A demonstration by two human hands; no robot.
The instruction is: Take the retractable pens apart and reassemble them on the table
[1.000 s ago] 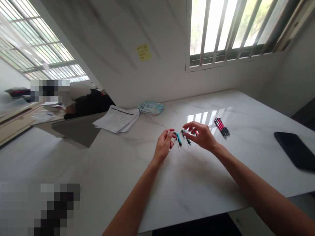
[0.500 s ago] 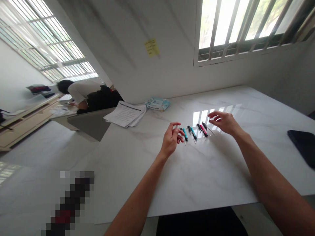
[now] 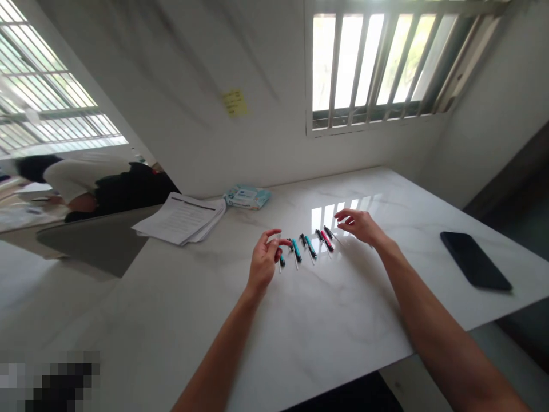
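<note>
My left hand [image 3: 262, 260] hovers at the left end of a row of pen parts, its fingers curled. Something small and pale shows by its thumb and forefinger, too faint to name. Partly behind this hand lies a teal pen barrel [image 3: 282, 260]. To its right come a second teal barrel [image 3: 297, 250], a third teal barrel [image 3: 310, 247] and a pink barrel [image 3: 327, 241], with black pieces and thin white refills beside them. My right hand [image 3: 358, 226] is above the row's right end, near a black pen piece [image 3: 328, 232]; its thumb and forefinger are apart.
A black phone [image 3: 475, 260] lies to the right on the marble-patterned table [image 3: 326, 320]. Printed sheets [image 3: 178, 217] and a blue wipes pack [image 3: 247, 197] are at the back left. Beyond a grey panel [image 3: 90, 234], another person [image 3: 77, 180] bends over a desk.
The view has turned right, so everything sits farther left and the whole phone shows. Another teal barrel has come into sight beside my left hand. Both hands keep nearly the same pose.
</note>
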